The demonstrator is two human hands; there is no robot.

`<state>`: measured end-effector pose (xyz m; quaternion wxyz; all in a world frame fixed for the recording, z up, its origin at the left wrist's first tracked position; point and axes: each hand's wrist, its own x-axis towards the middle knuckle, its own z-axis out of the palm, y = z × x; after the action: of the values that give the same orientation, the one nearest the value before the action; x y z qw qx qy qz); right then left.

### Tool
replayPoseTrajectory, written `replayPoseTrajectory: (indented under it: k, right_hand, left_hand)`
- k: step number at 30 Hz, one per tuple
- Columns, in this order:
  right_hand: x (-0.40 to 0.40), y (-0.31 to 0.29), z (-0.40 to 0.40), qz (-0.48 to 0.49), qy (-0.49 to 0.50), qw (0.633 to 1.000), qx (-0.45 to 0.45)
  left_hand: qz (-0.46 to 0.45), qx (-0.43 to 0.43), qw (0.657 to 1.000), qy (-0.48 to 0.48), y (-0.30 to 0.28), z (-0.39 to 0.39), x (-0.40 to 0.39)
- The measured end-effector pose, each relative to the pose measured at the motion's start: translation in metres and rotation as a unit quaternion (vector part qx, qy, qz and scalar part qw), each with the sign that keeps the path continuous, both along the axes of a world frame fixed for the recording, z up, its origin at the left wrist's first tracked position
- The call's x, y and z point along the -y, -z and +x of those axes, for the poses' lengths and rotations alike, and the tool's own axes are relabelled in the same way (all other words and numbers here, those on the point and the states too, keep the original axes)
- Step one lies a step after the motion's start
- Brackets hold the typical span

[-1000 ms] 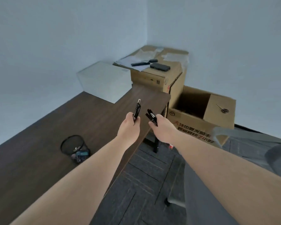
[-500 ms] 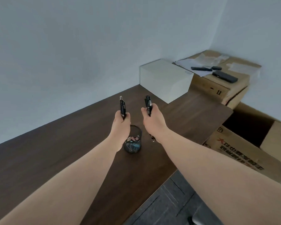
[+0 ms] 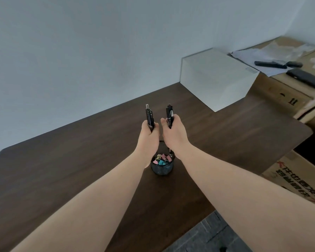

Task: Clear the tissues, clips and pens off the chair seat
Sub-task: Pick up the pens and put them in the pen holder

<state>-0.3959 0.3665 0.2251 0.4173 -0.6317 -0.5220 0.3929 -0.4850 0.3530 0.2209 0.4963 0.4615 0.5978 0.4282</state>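
Holding pens upright in both fists above the dark desk (image 3: pixel 80 170), you look to be well into the clearing. Your left hand (image 3: pixel 148 135) has its fingers wrapped tight around one black pen (image 3: pixel 149 117), and your right hand (image 3: pixel 173 134) is clamped on a small bunch of black pens (image 3: pixel 169 114) whose tips reach down toward the mesh cup (image 3: pixel 162 167). That cup stands on the desk just beneath your wrists, and coloured clips (image 3: pixel 161 159) already lie inside it, so the clip part seems done (at least in part). The pens are off the seat but not yet put down; dropping them into the cup is likely the step in hand. The chair seat and any tissues are out of view, so you cannot judge from here what is left there.
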Motion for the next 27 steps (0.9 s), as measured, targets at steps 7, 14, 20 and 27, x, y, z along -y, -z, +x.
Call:
replayPoseTrajectory:
  k: [7, 14, 20, 27]
  right_hand:
    - [-0.002, 0.015, -0.008, -0.008, 0.001, 1.000, -0.025]
    - [0.003, 0.029, -0.009, -0.017, -0.005, 1.000, -0.015]
    - [0.006, 0.040, -0.009, -0.012, 0.003, 1.000, 0.002]
    - [0.008, 0.047, -0.007, -0.027, 0.014, 0.999, 0.022]
  left_hand:
    - [-0.006, 0.022, 1.000, -0.014, 0.011, 0.003, -0.001]
    - [-0.016, 0.010, 0.999, -0.033, 0.024, 0.003, 0.006]
    - [-0.019, -0.016, 0.998, -0.052, 0.031, 0.007, 0.010]
    - [-0.006, -0.062, 0.997, -0.056, 0.034, 0.005, 0.012]
